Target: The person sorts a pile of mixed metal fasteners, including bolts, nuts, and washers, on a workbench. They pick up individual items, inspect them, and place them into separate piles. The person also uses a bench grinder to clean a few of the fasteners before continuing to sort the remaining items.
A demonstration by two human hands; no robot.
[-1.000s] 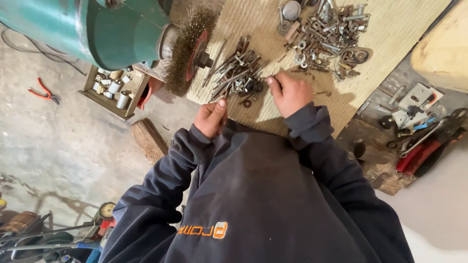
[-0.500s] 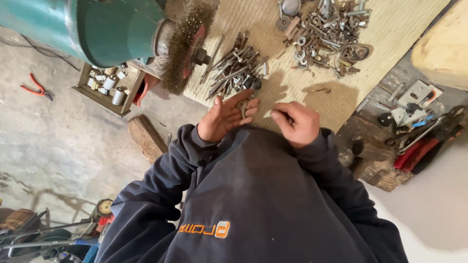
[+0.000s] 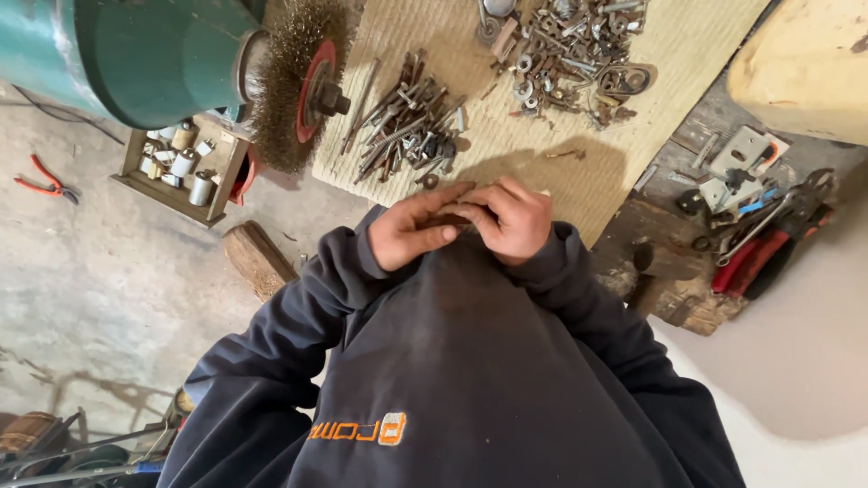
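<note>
My left hand point(image 3: 409, 233) and my right hand point(image 3: 514, 220) are brought together just in front of my chest, over the near edge of a woven mat point(image 3: 551, 181). Their fingertips pinch a small dark metal piece point(image 3: 449, 220), mostly hidden by the fingers. Just beyond the hands, a pile of rusty bolts and rods point(image 3: 407, 131) lies on the mat. A second heap of nuts, washers and rings point(image 3: 565, 50) sits farther back. My dark hooded sweatshirt point(image 3: 452, 380) fills the lower frame.
A green bench grinder point(image 3: 136, 54) with a wire brush wheel point(image 3: 294, 81) stands at upper left. Below it are a wooden tray of small cylinders point(image 3: 185, 167), a wood block point(image 3: 258, 258) and red pliers point(image 3: 45, 181). Tools and red handles point(image 3: 755, 226) clutter the right.
My right hand drew back from the mat near the bolt pile. Both hands then came together at my chest, closing on a small piece.
</note>
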